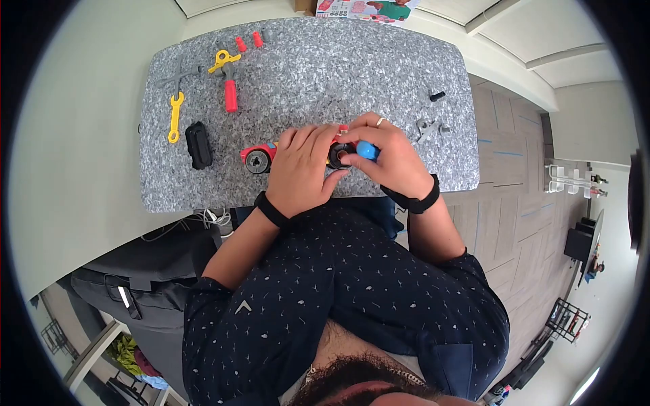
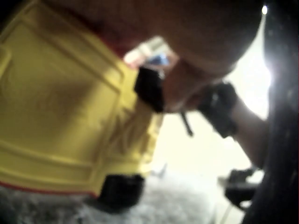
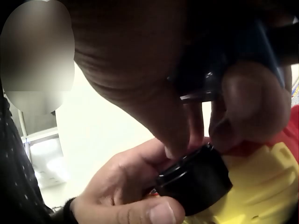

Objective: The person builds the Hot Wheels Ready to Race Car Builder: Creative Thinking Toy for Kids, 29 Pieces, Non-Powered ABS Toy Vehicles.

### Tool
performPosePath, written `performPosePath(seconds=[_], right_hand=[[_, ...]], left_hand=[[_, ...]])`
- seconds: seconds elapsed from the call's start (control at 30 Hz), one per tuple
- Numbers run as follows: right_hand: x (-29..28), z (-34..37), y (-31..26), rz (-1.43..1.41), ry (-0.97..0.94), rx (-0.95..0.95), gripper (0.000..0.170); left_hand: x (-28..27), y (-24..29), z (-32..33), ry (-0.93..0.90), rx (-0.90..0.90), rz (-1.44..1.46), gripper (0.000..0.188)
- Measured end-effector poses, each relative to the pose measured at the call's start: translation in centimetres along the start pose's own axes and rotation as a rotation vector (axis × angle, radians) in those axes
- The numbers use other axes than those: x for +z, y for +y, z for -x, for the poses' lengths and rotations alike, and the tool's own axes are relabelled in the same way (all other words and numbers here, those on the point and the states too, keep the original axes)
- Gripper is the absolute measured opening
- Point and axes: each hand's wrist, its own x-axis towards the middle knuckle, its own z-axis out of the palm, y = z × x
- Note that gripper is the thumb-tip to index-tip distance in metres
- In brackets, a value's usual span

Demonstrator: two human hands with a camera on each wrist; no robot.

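The right hand's (image 1: 396,154) fingers are bent in close around a blue thing (image 1: 367,150). The tips of the thumb and a finger come down at a black wheel (image 3: 198,182). I can't tell if they pinch a tiny part there too. The left hand (image 1: 298,166) holds the toy car (image 1: 252,150), with its fingers laid over the top and its thumb against the wheel. I think it holds on like that so the car can't roll or wobble.

The car is tipped on its side near the front edge of the table (image 1: 325,74), so its yellow bottom (image 2: 60,98) shows. That looks handy, because the wheel faces up where the fingers can get at it.

Off to the left are a black case (image 1: 198,145), a yellow wrench (image 1: 175,118) and a hammer (image 1: 231,95) with a red handle. Two red pieces (image 1: 257,39) are up past the hammer. To the right are a small black piece (image 1: 437,96) and some gray bits (image 1: 426,128). Maybe they sit out there to leave room for both hands.
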Motion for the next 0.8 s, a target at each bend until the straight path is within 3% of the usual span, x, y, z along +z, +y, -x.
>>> performPosePath(seconds=[0.27,0.57,0.7,0.8], right_hand=[[0.0,0.6,1.1,0.020,-0.043,-0.027,0.038],[0.4,0.8,1.2,-0.050,0.031,-0.030,0.035],[-2.2,0.5,4.0,0.111,0.394,0.114,0.035],[-4.6,0.7,10.8,0.482,0.540,0.326,0.051]], left_hand=[[0.1,0.0,-0.2,-0.015,-0.007,0.007,0.076],[0.0,0.0,-0.3,-0.022,-0.011,0.008,0.077],[-0.1,0.1,-0.2,-0.015,-0.007,-0.015,0.077],[0.0,0.0,0.0,-0.016,-0.003,-0.020,0.079]])
